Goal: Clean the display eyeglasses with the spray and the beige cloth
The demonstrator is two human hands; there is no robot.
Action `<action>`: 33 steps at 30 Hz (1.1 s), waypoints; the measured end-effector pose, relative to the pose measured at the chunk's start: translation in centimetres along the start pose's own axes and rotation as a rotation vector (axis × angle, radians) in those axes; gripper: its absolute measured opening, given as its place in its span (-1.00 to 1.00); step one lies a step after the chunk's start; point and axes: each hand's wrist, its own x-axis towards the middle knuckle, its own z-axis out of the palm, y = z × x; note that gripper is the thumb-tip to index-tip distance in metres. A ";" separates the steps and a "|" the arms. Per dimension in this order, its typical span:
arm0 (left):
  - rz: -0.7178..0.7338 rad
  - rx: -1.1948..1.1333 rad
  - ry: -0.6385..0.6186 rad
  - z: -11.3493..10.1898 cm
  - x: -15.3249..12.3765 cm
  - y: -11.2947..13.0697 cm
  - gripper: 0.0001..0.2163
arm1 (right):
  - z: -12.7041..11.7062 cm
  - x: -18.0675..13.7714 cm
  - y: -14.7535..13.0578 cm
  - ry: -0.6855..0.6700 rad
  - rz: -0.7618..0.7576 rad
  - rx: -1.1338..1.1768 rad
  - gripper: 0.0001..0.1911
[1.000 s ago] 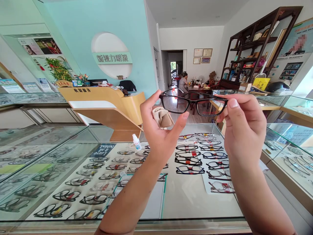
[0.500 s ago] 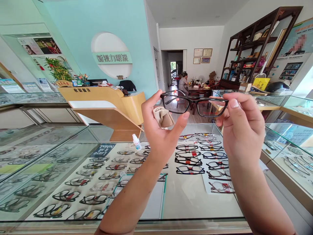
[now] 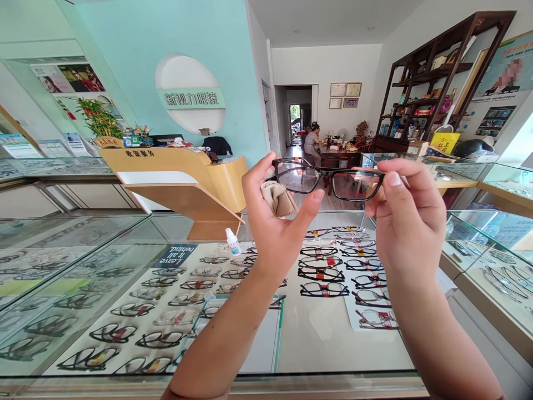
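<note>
Black-framed eyeglasses (image 3: 326, 171) are held up in front of me, above the glass counter. My left hand (image 3: 277, 222) grips their left end near the hinge, its thumb stretched below the left lens. A folded beige cloth (image 3: 278, 198) is tucked in the palm of that same hand. At the other end, my right hand (image 3: 410, 216) pinches the frame's right corner between thumb and fingers. On the counter beyond my left forearm stands a small white bottle (image 3: 233, 242) with a blue label.
Under the counter's glass (image 3: 333, 344) lie rows of eyeglasses (image 3: 323, 289). A wooden reception desk (image 3: 175, 172) stands ahead on the left. Farther back a person (image 3: 311, 141) sits at a dark table (image 3: 339, 155). More glass display cases (image 3: 495, 250) run along the right.
The eyeglasses have tilted slightly, and their right end has come a little left and down along with my right hand. My left hand is almost still.
</note>
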 end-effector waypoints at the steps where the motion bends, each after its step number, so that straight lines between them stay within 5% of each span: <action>1: -0.002 -0.002 0.002 0.0 0.0 0.0 -0.28 | 0.0 0.0 0.0 -0.002 0.004 0.010 -0.84; 33: -0.002 -0.054 0.081 0.5 -0.2 -0.2 -0.23 | -0.5 0.2 0.5 -0.032 0.005 -0.058 -0.84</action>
